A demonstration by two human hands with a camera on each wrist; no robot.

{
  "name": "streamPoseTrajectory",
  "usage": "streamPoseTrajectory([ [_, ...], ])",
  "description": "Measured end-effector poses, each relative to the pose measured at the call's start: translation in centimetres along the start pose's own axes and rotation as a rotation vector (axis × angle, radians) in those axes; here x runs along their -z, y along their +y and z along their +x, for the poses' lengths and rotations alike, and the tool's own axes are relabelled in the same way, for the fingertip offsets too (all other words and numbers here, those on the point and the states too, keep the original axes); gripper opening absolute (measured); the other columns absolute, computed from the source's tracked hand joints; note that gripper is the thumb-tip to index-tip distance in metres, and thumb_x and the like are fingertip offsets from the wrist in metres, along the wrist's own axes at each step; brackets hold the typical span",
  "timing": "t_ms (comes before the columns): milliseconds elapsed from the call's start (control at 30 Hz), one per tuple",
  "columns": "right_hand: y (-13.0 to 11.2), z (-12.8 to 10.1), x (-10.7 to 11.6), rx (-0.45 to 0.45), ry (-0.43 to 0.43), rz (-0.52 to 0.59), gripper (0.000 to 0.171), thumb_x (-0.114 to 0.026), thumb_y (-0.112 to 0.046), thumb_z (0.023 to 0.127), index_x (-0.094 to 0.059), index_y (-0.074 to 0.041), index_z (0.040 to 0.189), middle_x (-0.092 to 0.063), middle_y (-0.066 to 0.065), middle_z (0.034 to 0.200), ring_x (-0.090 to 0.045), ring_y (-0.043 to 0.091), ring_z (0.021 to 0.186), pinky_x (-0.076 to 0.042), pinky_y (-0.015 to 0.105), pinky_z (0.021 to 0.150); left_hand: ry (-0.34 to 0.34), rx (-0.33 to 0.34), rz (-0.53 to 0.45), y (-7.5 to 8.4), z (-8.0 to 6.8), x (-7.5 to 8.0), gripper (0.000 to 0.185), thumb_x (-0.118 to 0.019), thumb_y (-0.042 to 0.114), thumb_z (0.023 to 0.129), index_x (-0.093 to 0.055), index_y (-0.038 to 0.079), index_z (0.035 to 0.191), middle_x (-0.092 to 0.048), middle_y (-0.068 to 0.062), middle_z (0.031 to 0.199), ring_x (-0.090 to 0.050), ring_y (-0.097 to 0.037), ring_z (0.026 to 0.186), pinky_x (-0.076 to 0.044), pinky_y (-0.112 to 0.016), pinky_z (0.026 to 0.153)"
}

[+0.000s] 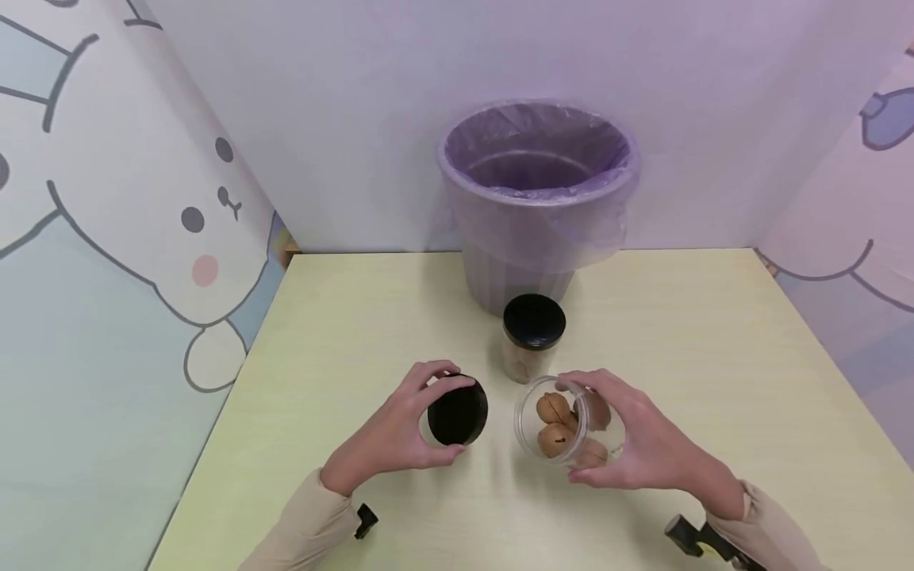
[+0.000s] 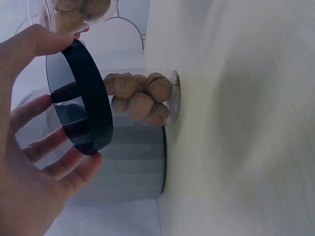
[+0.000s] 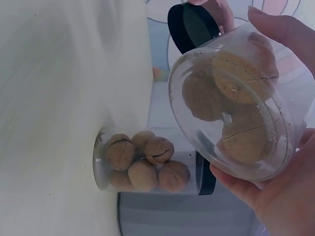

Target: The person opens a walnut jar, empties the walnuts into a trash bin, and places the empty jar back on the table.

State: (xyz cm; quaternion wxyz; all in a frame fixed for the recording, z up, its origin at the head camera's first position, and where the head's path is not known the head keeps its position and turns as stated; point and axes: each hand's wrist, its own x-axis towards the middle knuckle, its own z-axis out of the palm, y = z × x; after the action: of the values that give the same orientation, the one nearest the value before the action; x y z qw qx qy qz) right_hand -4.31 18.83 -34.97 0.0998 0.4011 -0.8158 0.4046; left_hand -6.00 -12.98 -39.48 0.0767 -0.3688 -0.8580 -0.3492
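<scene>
Beige sleeves end at my two wrists, with small black fittings showing beside them. Both my hands are over the middle of the pale table, well in from its left and right edges. Thumb and fingers of my left hand grip a black lid by its rim, its glossy top facing up. Thumb and fingers of my right hand are curled round an open jar, clear and raised off the table, tilted so that its mouth leans toward the lid. Several brown walnuts lie inside it. Lid and jar are near each other, with a gap between them.

Just beyond my hands, toward the table's far edge, a closed jar stands upright, holding more walnuts under its own black cap. Right behind it, near the middle of the far edge, is a bin lined with a translucent purplish bag folded over the rim. A pale wall rises past that edge, and cartoon-printed panels flank the left and right edges.
</scene>
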Motion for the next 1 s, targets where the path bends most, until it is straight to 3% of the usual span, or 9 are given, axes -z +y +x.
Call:
streamPoseTrajectory([
  [367, 2.8, -1.5, -0.2, -0.069, -0.049, -0.028, 0.102, -0.095, -0.032, 0.046, -0.048, -0.007, 0.133, -0.057, 0.005, 0.121, -0.055, 0.014, 0.105, -0.036, 0.016, 0.092, -0.038, 0.059, 0.039, -1.3, -0.5, -0.6, 0.069, -0.081, 0.029, 0.065, -0.055, 0.023, 0.128, -0.043, 0.006, 0.127, -0.039, -0.01, 0.115, -0.048, -0.032, 0.083],
  [633, 1.8, -0.8, 0.4, -0.001, 0.005, -0.026, 0.101, -0.096, -0.022, 0.04, -0.051, -0.001, 0.128, -0.059, 0.007, 0.118, -0.056, 0.013, 0.102, -0.036, 0.014, 0.091, -0.067, 0.099, 0.048, -2.1, -0.7, -1.2, 0.066, -0.081, 0.032, 0.065, -0.057, 0.024, 0.126, -0.044, 0.007, 0.126, -0.039, -0.01, 0.113, -0.049, -0.034, 0.081],
  [833, 0.1, 0.0, 1.2, -0.015, -0.001, -0.012, 0.096, -0.095, -0.015, 0.042, -0.051, 0.002, 0.126, -0.058, 0.008, 0.118, -0.053, 0.009, 0.105, -0.035, 0.014, 0.092, -0.123, 0.157, 0.063, -2.4, -0.8, -1.6, 0.066, -0.08, 0.036, 0.067, -0.054, 0.03, 0.128, -0.043, 0.009, 0.126, -0.038, -0.009, 0.114, -0.049, -0.035, 0.081],
  [1000, 0.9, -0.4, 1.2, -0.026, 0.002, -0.011, 0.098, -0.096, -0.017, 0.041, -0.051, 0.0, 0.127, -0.059, 0.004, 0.118, -0.055, 0.011, 0.101, -0.037, 0.015, 0.09, -0.147, 0.199, 0.067, -2.6, -0.9, -1.9, 0.066, -0.08, 0.036, 0.068, -0.054, 0.03, 0.128, -0.042, 0.009, 0.126, -0.038, -0.01, 0.114, -0.049, -0.036, 0.081],
])
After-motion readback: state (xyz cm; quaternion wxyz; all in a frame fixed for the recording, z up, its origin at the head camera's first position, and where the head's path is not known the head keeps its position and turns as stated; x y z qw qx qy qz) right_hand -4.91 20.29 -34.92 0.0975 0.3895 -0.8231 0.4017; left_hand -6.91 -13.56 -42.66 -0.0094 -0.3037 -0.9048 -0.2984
